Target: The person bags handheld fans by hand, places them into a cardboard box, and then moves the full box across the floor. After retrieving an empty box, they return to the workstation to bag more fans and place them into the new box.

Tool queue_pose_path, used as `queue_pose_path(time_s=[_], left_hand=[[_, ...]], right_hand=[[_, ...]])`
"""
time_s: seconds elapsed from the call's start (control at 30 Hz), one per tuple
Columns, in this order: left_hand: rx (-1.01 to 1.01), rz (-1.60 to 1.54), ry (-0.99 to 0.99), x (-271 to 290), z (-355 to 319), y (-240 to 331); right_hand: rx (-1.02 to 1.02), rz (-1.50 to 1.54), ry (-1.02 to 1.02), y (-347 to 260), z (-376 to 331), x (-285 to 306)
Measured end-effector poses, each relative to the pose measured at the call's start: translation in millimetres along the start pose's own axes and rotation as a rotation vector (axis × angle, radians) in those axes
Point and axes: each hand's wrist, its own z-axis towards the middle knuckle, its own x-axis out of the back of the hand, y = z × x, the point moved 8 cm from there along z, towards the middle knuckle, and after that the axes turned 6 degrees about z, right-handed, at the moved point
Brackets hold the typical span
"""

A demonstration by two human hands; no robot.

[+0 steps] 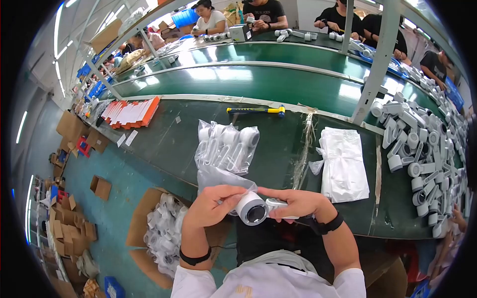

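White plastic fills both hands. One white round-headed device (254, 208) sits between them, low in the middle of the view, just at the near edge of the green table (278, 149). Its round end has a dark circle on it and faces up at the camera. The right hand (298, 203) is closed around the handle part, so most of the handle is hidden. The left hand (214, 201) pinches the edge of one clear plastic bag (218, 176) right beside the round head, fingers closed on the bag. Each wrist has one black band.

Just past the hands lies one clear bag bundle (227, 146) with several white devices inside; the shiny plastic makes them too hard to count. To the right lies one flat stack of white bags (344, 166). One hammer (257, 110) with a yellow and black handle lies farther back. One row of orange-edged cards (133, 111) sits at the far left of the table.

On the right, a big pile of white devices (422, 154) runs along the edge, far too many to count, and the picture rim cuts it off. One brown box (149, 223) below the left hand holds more bagged white pieces. At least four other people sit at the far belt, partly cut off at the top.
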Motion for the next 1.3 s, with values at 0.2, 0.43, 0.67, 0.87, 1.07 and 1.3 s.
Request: queue_pose_path(time_s=[0.2,0.43,0.67,0.87,1.07,1.3], left_hand=[[0.048,0.115,0.056,8,0,1],[0.06,0.154,0.05,7,2,-4],[0.098,-0.021,-0.015,3,5,-16],[0.042,-0.102,0.045,16,-1,-19],[-0.124,0.363,0.287,8,1,5],[-0.194,0.734,0.435,-12,-5,19]], right_hand=[[0.073,0.103,0.157,9,8,7],[0.023,0.041,0.049,-3,-2,-5],[0.149,0.137,-0.09,5,22,-6],[0.123,0.147,0.186,11,24,7],[0.086,-0.151,0.562,9,19,13],[0.011,0.174,0.662,20,19,4]])
